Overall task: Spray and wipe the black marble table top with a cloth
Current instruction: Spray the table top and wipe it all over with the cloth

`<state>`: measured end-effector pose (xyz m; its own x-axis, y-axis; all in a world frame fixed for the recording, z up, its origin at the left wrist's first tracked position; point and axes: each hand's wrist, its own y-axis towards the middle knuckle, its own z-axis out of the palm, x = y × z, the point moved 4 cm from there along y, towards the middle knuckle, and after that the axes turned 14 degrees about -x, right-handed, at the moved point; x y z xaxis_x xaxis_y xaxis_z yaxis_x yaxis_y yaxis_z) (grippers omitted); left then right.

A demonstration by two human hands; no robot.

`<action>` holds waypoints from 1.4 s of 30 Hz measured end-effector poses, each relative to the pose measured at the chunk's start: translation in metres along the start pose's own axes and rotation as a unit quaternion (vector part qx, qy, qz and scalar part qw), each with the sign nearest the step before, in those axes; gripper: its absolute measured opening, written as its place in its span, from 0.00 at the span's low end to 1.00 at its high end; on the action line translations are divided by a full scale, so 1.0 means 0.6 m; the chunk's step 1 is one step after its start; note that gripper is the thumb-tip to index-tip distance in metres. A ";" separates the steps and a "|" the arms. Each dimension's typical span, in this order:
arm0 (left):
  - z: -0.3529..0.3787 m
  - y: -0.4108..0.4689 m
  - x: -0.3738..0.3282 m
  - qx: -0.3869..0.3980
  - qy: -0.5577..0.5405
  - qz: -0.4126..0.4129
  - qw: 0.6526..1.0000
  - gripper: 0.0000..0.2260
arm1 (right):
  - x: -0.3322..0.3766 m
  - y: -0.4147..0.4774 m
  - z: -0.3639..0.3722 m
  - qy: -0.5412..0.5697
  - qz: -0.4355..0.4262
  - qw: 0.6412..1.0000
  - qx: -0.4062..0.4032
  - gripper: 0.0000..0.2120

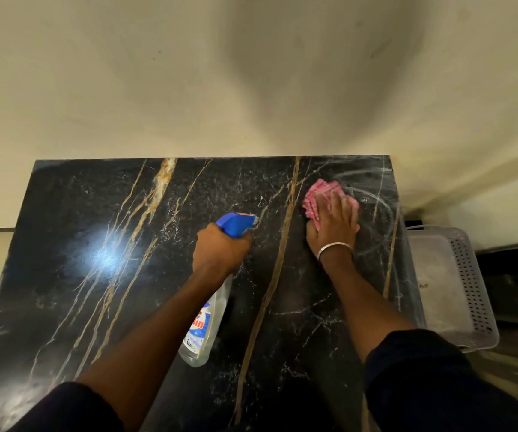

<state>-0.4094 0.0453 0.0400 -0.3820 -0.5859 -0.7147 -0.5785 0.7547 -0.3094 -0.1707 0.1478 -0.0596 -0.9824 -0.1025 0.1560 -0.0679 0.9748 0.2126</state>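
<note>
Right hand (pixel 334 224) presses cloth (pixel 315 194) (pink) on table (pixel 95 275).

Bench (pixel 64 275): glossy veined marble
Cloth (pixel 313 198): ribbed fabric
Spray bottle (pixel 211 322): clear plastic
Basket (pixel 469 275), 3 o'clock: matt perforated plastic

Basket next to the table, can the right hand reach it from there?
Probably yes. The right hand presses the cloth flat near the right edge of the table, and the basket sits just past that edge with nothing between them.
</note>
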 end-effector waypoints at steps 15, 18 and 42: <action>0.003 0.034 -0.004 -0.018 0.027 0.000 0.999 0.10 | 0.097 0.101 0.028 0.025 -0.212 0.976 0.049 0.31; -0.006 0.044 -0.001 -0.028 0.025 -0.002 0.999 0.10 | 0.013 0.138 0.025 -0.013 -0.097 0.995 0.018 0.30; -0.018 0.016 -0.014 -0.060 0.017 0.007 0.998 0.10 | -0.023 0.116 0.006 -0.023 0.064 0.996 0.055 0.32</action>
<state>-0.4200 0.0544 0.0498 -0.4138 -0.5876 -0.6953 -0.6547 0.7228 -0.2213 -0.1627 0.2175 -0.0505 -0.9911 0.0303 0.1294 0.0418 0.9953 0.0872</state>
